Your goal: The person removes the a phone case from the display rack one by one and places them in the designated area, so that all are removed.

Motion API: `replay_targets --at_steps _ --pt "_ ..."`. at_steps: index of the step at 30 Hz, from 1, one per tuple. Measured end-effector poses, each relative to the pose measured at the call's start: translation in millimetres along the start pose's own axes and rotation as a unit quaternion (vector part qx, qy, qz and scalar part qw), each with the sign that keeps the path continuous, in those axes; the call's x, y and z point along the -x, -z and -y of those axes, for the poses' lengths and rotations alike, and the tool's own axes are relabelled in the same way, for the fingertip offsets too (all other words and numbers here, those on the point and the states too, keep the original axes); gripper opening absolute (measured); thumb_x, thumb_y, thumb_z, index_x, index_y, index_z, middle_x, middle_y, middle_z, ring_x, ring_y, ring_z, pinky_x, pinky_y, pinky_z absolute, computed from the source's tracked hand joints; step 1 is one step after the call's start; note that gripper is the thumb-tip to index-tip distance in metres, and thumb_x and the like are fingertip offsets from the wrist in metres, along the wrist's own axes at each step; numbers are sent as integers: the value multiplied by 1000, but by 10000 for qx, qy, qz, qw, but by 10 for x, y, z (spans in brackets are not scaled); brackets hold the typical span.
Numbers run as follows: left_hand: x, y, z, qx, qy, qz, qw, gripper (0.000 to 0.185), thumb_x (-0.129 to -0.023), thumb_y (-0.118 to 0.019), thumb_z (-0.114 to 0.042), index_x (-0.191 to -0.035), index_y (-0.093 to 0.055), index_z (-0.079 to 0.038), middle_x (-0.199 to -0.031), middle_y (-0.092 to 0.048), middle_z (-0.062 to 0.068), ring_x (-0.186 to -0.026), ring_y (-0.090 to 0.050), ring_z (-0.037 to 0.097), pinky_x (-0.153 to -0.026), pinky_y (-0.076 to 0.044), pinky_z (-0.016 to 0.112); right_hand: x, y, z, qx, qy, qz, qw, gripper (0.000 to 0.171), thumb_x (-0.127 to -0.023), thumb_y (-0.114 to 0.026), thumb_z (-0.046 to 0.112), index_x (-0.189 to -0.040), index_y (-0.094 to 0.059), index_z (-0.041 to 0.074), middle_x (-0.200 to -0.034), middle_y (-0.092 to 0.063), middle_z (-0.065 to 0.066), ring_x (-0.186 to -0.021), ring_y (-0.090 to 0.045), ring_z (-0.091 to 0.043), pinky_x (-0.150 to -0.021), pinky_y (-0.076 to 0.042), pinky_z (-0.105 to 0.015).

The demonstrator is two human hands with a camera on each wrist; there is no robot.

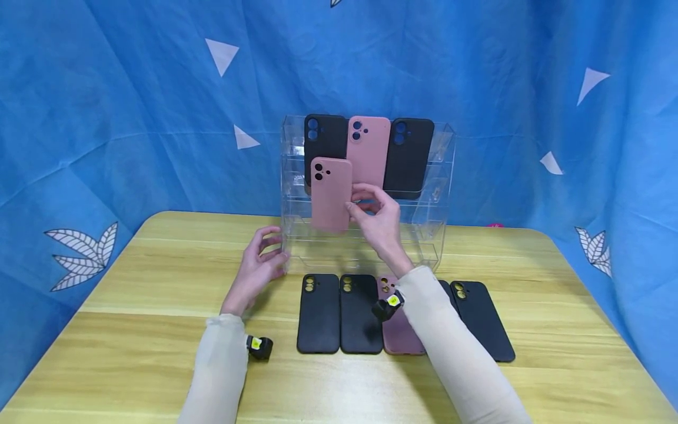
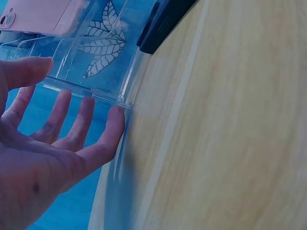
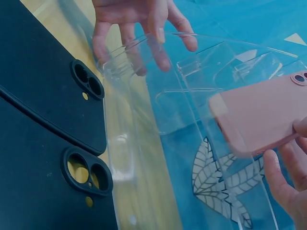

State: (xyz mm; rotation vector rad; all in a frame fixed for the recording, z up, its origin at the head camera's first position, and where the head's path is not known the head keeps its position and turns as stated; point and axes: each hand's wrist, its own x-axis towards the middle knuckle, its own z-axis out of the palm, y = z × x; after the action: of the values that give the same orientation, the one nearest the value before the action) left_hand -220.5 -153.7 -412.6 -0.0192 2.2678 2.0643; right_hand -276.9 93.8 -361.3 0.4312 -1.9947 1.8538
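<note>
The clear display rack (image 1: pixel 445 176) carries 3 phone cases on its top row: 2 black cases (image 1: pixel 324 138) and 1 pink case (image 1: pixel 369 150). 1 more pink case (image 1: pixel 331 194) is held in front of the rack. On the wooden table (image 1: pixel 132 282) lie 4 cases in a row: 3 black ones (image 1: pixel 318 315) and 1 dark pink one (image 1: pixel 399 338). 2 hands are in view.

3 cases (image 1: pixel 369 150) in rack (image 1: pixel 445 176), 5 cases (image 1: pixel 318 313) before it on table (image 1: pixel 132 306)
</note>
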Motion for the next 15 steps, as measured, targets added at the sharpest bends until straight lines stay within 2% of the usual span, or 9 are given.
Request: replay_targets --at_steps 4,10,15 --pt "0 -6 4 -11 24 -17 10000 56 -99 -60 -5 -148 -40 -23 -153 -45 12 -139 -50 36 -92 -59 46 -15 33 34 -48 147 -77 9999 33 -88 -74 -6 -120 -69 0 -105 -70 -22 -81 -71 -21 -69 -64 -38" --pt "-1 -9 -3 -27 30 -27 10000 56 -99 -60 -5 -148 -40 -23 -154 -44 12 -140 -50 37 -94 -59 47 -29 93 100 -20 402 -134 9991 33 -88 -75 -6 -120 -69 -2 -104 -71 -22 -81 -70 -12 -69 -64 -36" --pt "2 -8 -6 8 40 -13 10000 56 -99 -60 -5 -148 -40 -23 -154 -44 12 -140 -50 37 -94 -58 48 -23 151 161 -34 503 -66 9987 33 -88 -74 -5 -121 -67 -3 -103 -70 -22 -81 -70 -11 -70 -62 -27"
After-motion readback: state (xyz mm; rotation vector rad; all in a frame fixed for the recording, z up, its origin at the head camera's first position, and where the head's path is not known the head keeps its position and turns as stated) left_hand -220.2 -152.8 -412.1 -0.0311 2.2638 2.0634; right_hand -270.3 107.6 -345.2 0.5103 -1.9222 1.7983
